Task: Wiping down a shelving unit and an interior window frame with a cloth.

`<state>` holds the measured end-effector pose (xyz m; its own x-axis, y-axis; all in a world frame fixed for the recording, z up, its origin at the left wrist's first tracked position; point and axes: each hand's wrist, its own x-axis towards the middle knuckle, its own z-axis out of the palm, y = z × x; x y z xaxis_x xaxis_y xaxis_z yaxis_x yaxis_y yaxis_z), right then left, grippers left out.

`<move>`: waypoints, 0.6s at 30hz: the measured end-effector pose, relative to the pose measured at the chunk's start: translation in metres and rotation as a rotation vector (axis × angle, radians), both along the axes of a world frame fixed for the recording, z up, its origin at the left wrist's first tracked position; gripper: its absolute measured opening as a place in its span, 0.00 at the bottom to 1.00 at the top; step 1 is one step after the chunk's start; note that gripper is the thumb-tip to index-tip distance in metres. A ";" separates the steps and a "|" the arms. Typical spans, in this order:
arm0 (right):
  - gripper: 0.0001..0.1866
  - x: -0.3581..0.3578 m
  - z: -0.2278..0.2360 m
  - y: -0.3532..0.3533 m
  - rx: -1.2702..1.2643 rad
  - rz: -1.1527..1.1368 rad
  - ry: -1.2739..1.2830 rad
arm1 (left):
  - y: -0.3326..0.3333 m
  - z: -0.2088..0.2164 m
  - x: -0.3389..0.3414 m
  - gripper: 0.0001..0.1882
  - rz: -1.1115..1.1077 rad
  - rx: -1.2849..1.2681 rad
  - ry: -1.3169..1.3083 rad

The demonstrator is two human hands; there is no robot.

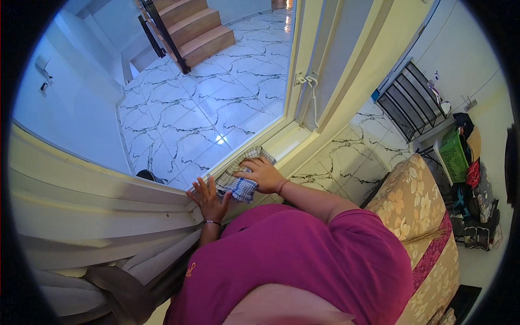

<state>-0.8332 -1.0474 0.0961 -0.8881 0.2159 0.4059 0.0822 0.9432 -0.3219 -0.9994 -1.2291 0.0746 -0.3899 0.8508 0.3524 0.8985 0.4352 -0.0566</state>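
A checked cloth point(241, 179) is pressed flat on the window sill point(287, 142) under the right hand point(264, 174), probably for wiping. The left hand point(208, 199), released and spread, is braced just left, near the curtain point(92, 227).

Checked woven cloth point(242, 179), glossy marble floor point(216, 103)

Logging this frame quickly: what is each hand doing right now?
Left hand: open, fingers spread, flat against the window frame.
Right hand: pressing the checked cloth onto the sill.
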 end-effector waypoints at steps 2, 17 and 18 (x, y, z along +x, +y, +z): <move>0.26 0.003 -0.003 0.014 0.051 0.035 0.036 | -0.001 0.001 0.000 0.44 -0.016 0.021 0.007; 0.22 -0.002 0.013 -0.007 -0.021 -0.066 0.035 | -0.001 0.000 0.002 0.41 -0.004 0.036 -0.042; 0.22 0.003 0.009 0.007 0.014 0.009 0.018 | -0.001 0.000 0.002 0.41 -0.020 0.060 -0.031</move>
<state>-0.8298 -1.0403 0.1056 -0.8824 0.2024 0.4249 0.0682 0.9483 -0.3100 -0.9975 -1.2299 0.0745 -0.3846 0.8361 0.3912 0.9081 0.4188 -0.0024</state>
